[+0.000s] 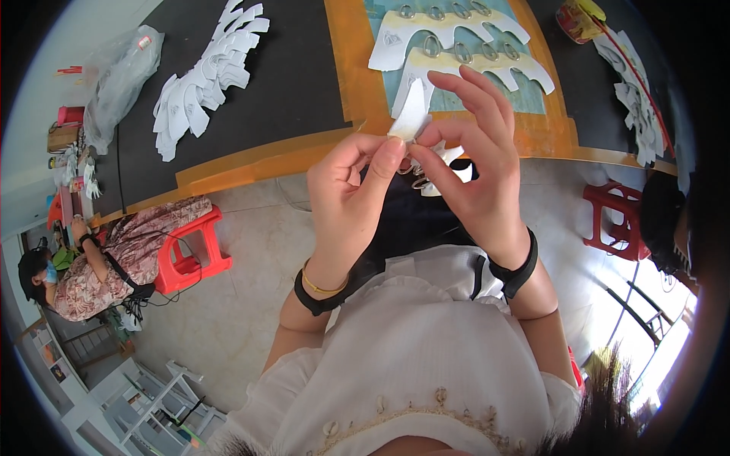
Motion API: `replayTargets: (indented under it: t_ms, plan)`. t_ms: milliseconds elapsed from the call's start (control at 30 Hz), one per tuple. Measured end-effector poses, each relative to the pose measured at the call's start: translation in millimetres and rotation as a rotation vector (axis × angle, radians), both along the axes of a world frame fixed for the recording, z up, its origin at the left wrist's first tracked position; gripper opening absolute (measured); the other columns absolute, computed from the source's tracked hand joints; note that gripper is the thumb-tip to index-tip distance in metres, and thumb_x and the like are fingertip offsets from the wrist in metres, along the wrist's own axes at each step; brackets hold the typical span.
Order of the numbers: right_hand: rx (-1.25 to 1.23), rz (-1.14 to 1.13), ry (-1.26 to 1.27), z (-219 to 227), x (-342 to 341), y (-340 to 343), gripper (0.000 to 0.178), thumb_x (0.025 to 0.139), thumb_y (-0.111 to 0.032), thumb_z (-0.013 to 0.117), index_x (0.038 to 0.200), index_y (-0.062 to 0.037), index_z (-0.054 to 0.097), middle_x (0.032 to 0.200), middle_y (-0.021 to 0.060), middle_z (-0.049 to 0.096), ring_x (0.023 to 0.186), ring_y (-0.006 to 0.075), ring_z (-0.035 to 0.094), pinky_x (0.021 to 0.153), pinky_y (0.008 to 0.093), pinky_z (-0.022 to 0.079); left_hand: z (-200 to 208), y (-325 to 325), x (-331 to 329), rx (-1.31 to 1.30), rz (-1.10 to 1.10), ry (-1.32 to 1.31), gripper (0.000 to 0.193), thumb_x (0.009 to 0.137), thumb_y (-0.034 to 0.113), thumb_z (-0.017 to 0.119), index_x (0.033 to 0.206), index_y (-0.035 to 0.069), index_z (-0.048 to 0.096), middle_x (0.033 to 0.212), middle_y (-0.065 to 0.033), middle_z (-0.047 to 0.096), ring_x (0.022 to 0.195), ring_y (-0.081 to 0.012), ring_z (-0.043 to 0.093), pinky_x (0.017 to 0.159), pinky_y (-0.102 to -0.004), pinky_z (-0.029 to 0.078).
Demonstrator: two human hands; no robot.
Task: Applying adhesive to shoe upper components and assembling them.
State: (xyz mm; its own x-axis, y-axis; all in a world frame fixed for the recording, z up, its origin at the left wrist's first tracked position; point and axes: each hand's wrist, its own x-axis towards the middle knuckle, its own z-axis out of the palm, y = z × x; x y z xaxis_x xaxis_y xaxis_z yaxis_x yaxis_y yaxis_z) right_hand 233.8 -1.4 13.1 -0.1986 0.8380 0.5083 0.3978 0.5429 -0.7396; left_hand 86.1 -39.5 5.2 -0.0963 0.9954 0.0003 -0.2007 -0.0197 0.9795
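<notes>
My left hand (353,190) pinches a white cut-out piece (411,114) between thumb and fingers, at the front edge of the table. My right hand (475,167) is closed on the same piece at thumb and index finger, its other fingers raised. Wire-like metal rings (418,181) show just below the fingertips; how they join the piece is hidden. Beyond my hands, two flat white pieces with arched edges lie on a blue-green sheet (532,104). The nearer piece (471,64) and the farther piece (449,23) each have several oval metal rings along the upper edge.
A fanned stack of white pieces (201,95) lies left on the dark tabletop (300,83). More pieces (635,106) and a yellow-red tub (579,19) with a red stick are at right. A clear plastic bag (122,91) lies far left, where another person (114,266) sits. Red stools (194,254) stand below.
</notes>
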Motion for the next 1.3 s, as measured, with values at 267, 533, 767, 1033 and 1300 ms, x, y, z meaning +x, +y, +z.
replayTargets:
  t_ms: [267, 533, 767, 1033, 1300]
  plan:
    - [0.308, -0.066, -0.145, -3, 6, 1, 0.024, 0.060, -0.003, 0.075, 0.078, -0.0110, 0.061, 0.119, 0.0095, 0.053, 0.120, 0.0351, 0.040, 0.093, 0.0446, 0.037, -5, 7, 0, -0.122, -0.088, -0.295, 0.022, 0.089, 0.018, 0.061, 0.082, -0.002, 0.059, 0.077, -0.0034, 0.061, 0.070, -0.0072, 0.054, 0.066, -0.0208, 0.043]
    - [0.124, -0.022, -0.151, 8, 10, -2, 0.022, 0.060, -0.004, 0.077, 0.077, -0.0099, 0.065, 0.120, 0.0084, 0.054, 0.123, 0.0349, 0.038, 0.089, 0.0386, 0.043, -5, 1, -1, -0.022, -0.084, -0.067, 0.015, 0.088, 0.013, 0.062, 0.089, -0.002, 0.059, 0.082, -0.0030, 0.061, 0.077, -0.0081, 0.055, 0.070, -0.0218, 0.044]
    - [-0.087, 0.049, 0.018, 2, 12, -1, 0.017, 0.066, 0.000, 0.073, 0.077, -0.0086, 0.062, 0.118, 0.0067, 0.055, 0.118, 0.0312, 0.044, 0.069, 0.0293, 0.047, -2, 2, 3, -0.048, -0.167, -0.097, 0.016, 0.082, -0.001, 0.065, 0.096, -0.004, 0.058, 0.094, -0.0065, 0.061, 0.088, -0.0113, 0.058, 0.079, -0.0239, 0.048]
    - [-0.189, 0.062, 0.076, -2, 12, -2, 0.018, 0.068, -0.003, 0.074, 0.079, -0.0051, 0.059, 0.112, 0.0084, 0.056, 0.110, 0.0304, 0.048, 0.083, 0.0353, 0.044, -2, -1, 7, 0.016, -0.113, -0.015, 0.017, 0.084, 0.001, 0.063, 0.099, -0.004, 0.056, 0.094, -0.0059, 0.060, 0.087, -0.0091, 0.058, 0.076, -0.0220, 0.047]
    - [0.172, -0.082, -0.212, -7, 11, -8, 0.018, 0.066, 0.002, 0.070, 0.075, -0.0075, 0.056, 0.119, 0.0103, 0.049, 0.120, 0.0373, 0.037, 0.094, 0.0443, 0.035, 6, -1, 2, -0.107, -0.196, 0.131, 0.015, 0.084, -0.002, 0.062, 0.097, -0.007, 0.058, 0.090, -0.0042, 0.060, 0.087, -0.0082, 0.058, 0.077, -0.0220, 0.046]
